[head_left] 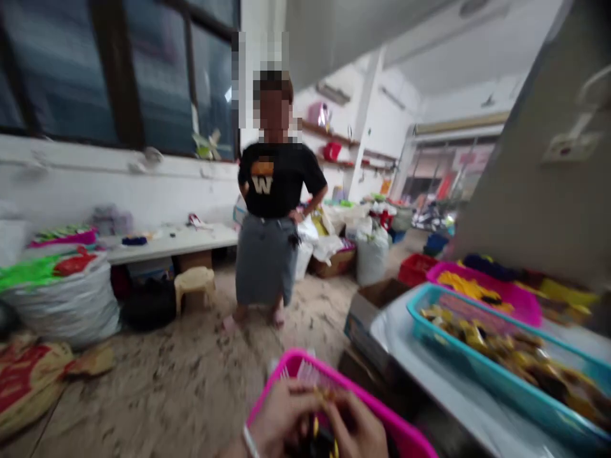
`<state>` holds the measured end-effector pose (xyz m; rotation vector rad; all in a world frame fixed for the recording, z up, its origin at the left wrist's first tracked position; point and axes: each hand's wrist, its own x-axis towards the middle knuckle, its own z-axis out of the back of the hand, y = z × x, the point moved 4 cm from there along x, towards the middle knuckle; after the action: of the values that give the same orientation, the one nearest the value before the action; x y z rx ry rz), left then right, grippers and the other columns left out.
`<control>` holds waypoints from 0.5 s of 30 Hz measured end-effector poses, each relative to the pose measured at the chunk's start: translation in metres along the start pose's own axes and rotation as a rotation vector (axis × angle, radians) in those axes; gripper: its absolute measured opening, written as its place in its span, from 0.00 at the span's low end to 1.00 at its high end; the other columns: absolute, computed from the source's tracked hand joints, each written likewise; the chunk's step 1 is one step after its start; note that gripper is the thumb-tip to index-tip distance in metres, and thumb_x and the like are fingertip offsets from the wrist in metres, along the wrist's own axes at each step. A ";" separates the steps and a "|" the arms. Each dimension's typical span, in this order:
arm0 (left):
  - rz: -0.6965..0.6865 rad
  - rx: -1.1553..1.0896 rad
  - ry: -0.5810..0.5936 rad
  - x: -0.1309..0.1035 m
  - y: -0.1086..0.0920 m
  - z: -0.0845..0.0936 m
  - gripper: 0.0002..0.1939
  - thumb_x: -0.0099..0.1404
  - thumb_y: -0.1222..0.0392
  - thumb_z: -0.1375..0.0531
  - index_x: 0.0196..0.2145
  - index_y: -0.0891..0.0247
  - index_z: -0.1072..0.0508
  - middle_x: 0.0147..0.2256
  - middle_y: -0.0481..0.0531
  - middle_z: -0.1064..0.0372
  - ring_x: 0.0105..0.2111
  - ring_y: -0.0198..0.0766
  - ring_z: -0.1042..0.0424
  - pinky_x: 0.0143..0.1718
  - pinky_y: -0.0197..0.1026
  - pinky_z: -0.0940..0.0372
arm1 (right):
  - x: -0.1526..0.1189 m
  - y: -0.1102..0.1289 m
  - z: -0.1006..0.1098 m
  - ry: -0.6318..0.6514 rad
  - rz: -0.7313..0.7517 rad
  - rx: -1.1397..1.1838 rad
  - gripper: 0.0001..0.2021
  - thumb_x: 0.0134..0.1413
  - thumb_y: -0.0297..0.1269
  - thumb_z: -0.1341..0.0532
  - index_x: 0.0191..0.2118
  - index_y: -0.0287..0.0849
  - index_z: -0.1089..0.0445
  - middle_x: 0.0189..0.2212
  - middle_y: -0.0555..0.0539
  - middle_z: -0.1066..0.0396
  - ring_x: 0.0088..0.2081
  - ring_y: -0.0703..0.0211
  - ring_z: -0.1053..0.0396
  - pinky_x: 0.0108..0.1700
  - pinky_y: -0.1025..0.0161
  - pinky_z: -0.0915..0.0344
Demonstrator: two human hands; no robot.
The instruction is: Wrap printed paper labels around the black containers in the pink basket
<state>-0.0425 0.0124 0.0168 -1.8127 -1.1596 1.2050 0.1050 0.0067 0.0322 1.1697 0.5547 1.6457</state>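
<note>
At the bottom middle, my left hand (285,410) and my right hand (359,425) meet over a bright pink plastic basket (377,399). Fingers of both hands are closed in a pinch on a small yellow piece (325,395), blurred by motion, so its kind does not show. Just below the fingers, a black and yellow item (321,439) is partly covered by the hands; whether it is joined to the piece I cannot tell. A pale band circles my left wrist.
Right of me, a blue tray (487,362) of yellow and brown pieces stands on a table (429,375), with a pink tray (525,305) behind. A person (274,191) in a black T-shirt stands ahead. A stool (195,283) and stuffed sacks (71,305) are at left.
</note>
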 end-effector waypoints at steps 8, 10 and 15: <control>0.017 -0.069 -0.005 -0.004 -0.003 0.033 0.10 0.53 0.60 0.33 0.28 0.66 0.29 0.20 0.46 0.31 0.11 0.22 0.45 0.10 0.28 0.59 | -0.009 -0.047 0.022 0.228 -0.199 -0.058 0.12 0.58 0.45 0.41 0.33 0.42 0.28 0.25 0.50 0.29 0.26 0.61 0.33 0.30 0.65 0.37; 0.090 -0.089 0.002 0.004 0.005 0.046 0.08 0.53 0.62 0.33 0.30 0.68 0.27 0.24 0.49 0.28 0.11 0.22 0.44 0.09 0.27 0.58 | -0.021 -0.060 0.024 0.269 -0.198 -0.221 0.11 0.57 0.43 0.41 0.32 0.42 0.28 0.25 0.49 0.28 0.26 0.60 0.33 0.30 0.64 0.37; 0.227 -0.085 0.014 0.014 0.025 0.048 0.05 0.54 0.66 0.34 0.31 0.70 0.24 0.23 0.51 0.29 0.14 0.23 0.39 0.09 0.25 0.58 | -0.045 -0.052 -0.004 0.539 0.009 -0.400 0.13 0.57 0.42 0.39 0.45 0.44 0.29 0.41 0.43 0.26 0.43 0.49 0.32 0.46 0.54 0.36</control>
<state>-0.0766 0.0184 -0.0270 -2.0578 -1.0309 1.2833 0.1266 -0.0128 -0.0298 0.4335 0.5148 1.9745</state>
